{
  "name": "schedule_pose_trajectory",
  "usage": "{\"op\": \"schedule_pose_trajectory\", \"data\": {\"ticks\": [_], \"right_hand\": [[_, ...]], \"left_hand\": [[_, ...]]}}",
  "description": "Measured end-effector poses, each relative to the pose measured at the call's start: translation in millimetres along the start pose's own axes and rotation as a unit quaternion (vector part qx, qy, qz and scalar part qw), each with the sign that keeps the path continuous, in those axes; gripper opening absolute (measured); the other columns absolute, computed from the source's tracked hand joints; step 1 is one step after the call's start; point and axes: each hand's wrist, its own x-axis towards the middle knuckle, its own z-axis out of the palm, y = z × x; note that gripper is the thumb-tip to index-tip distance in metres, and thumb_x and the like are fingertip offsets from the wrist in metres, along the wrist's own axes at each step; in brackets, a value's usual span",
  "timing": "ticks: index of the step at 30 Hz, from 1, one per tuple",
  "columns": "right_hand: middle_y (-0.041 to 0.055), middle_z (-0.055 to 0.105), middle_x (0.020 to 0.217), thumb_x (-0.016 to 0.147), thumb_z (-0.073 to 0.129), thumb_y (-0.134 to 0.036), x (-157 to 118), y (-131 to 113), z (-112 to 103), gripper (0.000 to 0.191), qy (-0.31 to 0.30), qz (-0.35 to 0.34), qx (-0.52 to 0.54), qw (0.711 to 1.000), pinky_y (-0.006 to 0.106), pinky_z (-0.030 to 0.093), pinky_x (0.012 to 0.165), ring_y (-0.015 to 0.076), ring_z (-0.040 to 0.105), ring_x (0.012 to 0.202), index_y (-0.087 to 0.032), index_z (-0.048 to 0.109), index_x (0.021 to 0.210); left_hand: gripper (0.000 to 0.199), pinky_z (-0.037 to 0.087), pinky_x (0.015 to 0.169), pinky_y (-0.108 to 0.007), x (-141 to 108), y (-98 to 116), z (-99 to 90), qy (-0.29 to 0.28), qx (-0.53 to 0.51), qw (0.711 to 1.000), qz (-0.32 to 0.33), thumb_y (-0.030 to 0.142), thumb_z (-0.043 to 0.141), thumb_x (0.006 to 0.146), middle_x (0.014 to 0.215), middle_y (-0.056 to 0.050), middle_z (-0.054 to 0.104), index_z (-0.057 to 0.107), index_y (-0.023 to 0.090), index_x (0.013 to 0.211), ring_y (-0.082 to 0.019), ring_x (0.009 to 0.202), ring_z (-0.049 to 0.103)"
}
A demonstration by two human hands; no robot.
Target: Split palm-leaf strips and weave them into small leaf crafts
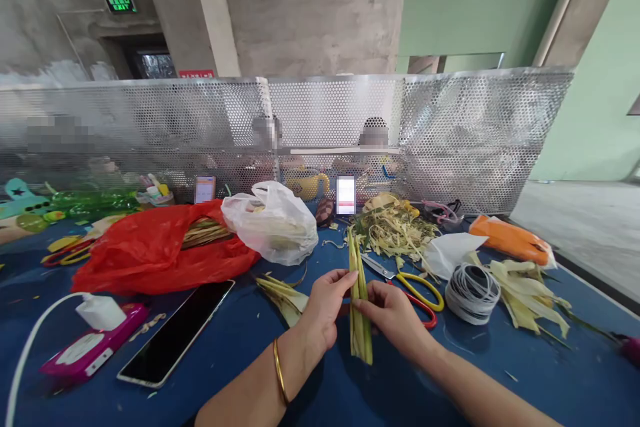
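A long, narrow bundle of folded yellow-green husk leaves [361,330] stands lengthwise between my hands, just above the blue table. My left hand [327,303] pinches its left side with thumb and fingers. From the right, my right hand [395,313] grips the same bundle a little lower, thumb across its front. Behind my right hand lie scissors [420,290] with yellow and red handles, blades pointing back left. Loose husk leaves [285,300] rest on the table just left of my left hand, partly hidden by it.
The blue table [400,387] holds a red bag [145,247], a white plastic bag [273,223], a black phone [177,333], a purple power strip [95,347], a husk scrap pile [395,223], a wire coil [473,293] and an orange packet [513,240]. A perforated metal screen [340,107] stands behind.
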Motion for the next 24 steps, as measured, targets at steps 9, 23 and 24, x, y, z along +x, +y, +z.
{"op": "schedule_pose_trajectory", "data": {"ticks": [9,23,24], "right_hand": [[-0.0056,0.035,0.057,0.073,0.055,-0.052,6,9,-22,0.037,0.006,-0.006,0.015,1.0,0.024,0.026,0.048,0.0105,0.031,0.053,-0.021,0.04,0.059],[-0.0037,0.048,0.062,0.073,0.062,-0.055,2,10,-19,0.037,0.004,0.053,0.082,0.995,0.022,0.034,0.05,0.0117,0.043,0.056,-0.019,0.052,0.071],[-0.0041,0.048,0.06,0.073,0.063,-0.053,3,11,-19,0.035,0.013,0.04,0.055,0.998,0.022,0.033,0.049,0.0114,0.042,0.054,-0.019,0.052,0.07]], "left_hand": [[0.031,0.038,0.058,-0.023,13,0,11.6,-0.023,-0.008,0.999,-0.037,0.037,0.082,0.058,0.069,-0.002,0.064,0.065,0.015,0.071,-0.011,0.062,0.056],[0.023,0.044,0.062,-0.023,24,-7,-0.6,-0.097,-0.114,0.985,-0.087,0.033,0.078,0.067,0.068,-0.002,0.064,0.066,0.015,0.073,-0.012,0.062,0.057],[0.025,0.044,0.062,-0.023,21,-7,0.4,-0.096,-0.106,0.987,-0.079,0.037,0.077,0.068,0.07,-0.003,0.064,0.066,0.014,0.074,-0.012,0.063,0.057]]}}
